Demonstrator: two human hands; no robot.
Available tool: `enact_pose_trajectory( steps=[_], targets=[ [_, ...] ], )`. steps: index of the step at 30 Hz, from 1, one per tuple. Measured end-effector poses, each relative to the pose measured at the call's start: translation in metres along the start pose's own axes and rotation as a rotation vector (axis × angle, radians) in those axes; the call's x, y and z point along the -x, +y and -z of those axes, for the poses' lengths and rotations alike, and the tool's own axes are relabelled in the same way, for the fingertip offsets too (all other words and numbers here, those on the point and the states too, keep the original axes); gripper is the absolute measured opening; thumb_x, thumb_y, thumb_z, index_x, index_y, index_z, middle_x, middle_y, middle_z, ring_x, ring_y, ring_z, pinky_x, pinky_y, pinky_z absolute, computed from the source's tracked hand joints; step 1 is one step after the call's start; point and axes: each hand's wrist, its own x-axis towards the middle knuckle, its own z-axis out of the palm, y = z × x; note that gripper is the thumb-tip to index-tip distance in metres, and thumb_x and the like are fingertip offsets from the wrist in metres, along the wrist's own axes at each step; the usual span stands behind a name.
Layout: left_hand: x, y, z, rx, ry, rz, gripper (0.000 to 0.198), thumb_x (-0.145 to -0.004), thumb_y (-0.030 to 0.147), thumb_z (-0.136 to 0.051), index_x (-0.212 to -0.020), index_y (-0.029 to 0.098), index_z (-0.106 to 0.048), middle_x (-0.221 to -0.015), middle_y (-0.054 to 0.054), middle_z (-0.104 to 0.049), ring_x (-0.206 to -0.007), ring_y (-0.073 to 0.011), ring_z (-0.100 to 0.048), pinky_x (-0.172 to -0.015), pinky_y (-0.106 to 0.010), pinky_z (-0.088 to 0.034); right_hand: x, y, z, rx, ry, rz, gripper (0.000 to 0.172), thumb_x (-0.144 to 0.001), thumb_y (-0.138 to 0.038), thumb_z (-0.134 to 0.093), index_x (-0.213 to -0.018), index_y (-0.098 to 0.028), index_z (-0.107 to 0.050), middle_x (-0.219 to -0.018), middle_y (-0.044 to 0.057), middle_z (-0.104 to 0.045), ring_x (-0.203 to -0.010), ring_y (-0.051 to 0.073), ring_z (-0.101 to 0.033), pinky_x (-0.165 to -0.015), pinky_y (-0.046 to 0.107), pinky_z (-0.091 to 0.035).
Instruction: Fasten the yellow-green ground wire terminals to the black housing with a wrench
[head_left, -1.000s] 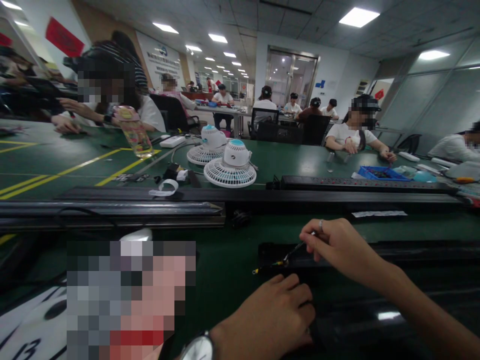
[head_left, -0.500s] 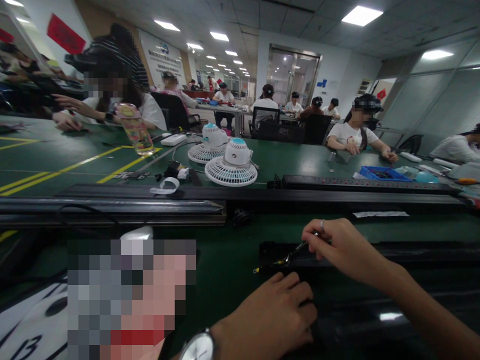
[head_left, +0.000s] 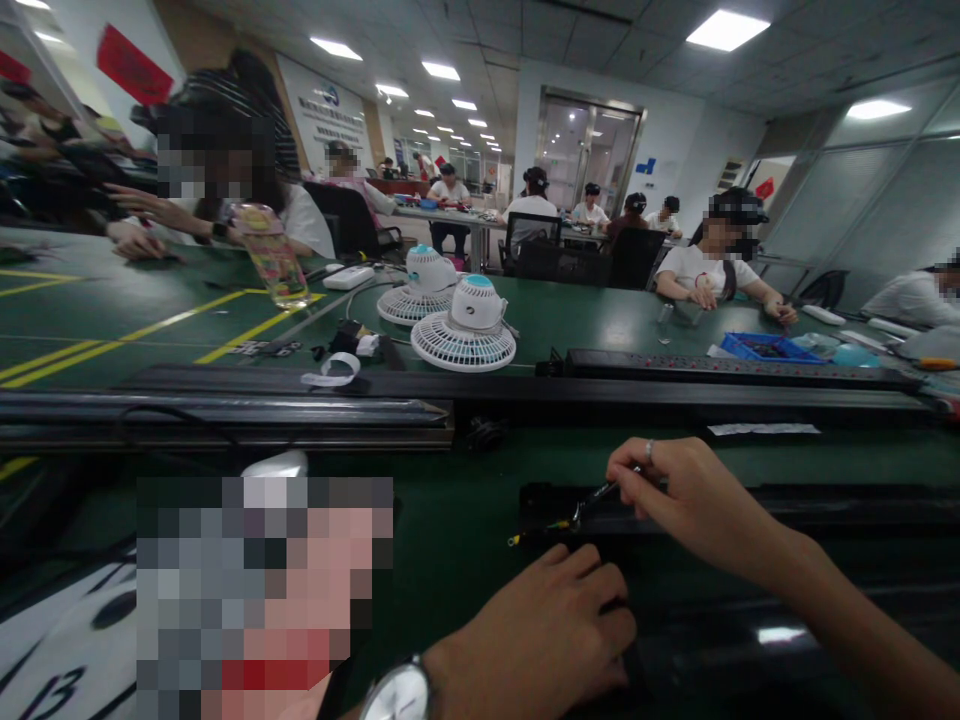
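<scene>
My right hand, with a ring on one finger, pinches a slim metal wrench. The shiny forked end of the tool points down and left, touching a yellow-green wire at the left end of a long black rail. A small ring terminal tips the wire's free end. My left hand, a watch on its wrist, lies just below that end with its fingers curled. Its fingertips are hidden, so what they grip cannot be made out.
Long black bars cross the green table behind my hands. Beyond stand two white fans, a bottle and a blue tray. A white printed item lies at the lower left, beside a pixelated patch. Other people sit around the table.
Both hands hold nearly the same pose, and the wrench stays at the wire. The whole view has shifted very slightly.
</scene>
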Motion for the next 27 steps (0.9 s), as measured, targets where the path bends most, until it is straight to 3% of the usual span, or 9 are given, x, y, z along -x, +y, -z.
enact_pose_trajectory(
  steps=[17,27],
  targets=[
    [0.001,-0.001,-0.002,-0.010,0.048,-0.015,0.022,-0.090,0.039,-0.072,-0.097,0.019,-0.067,-0.103,-0.002,-0.066,-0.096,-0.0200,-0.059,-0.078,-0.034,-0.046,0.000,0.004,0.001,0.091,0.031,0.015,0.018,-0.096,-0.019,-0.053,-0.084,-0.019,-0.066,-0.065,-0.002,-0.067,-0.057,0.013,-0.063,-0.057,0.026,-0.039],
    [0.002,0.002,-0.008,-0.014,0.042,0.022,0.022,-0.089,0.038,-0.074,-0.099,0.020,-0.067,-0.105,-0.002,-0.066,-0.099,-0.0214,-0.059,-0.082,-0.036,-0.046,0.003,-0.007,-0.003,0.070,0.026,0.060,0.017,-0.097,-0.017,-0.054,-0.084,-0.020,-0.066,-0.070,-0.003,-0.067,-0.061,0.013,-0.062,-0.060,0.026,-0.038]
  ],
)
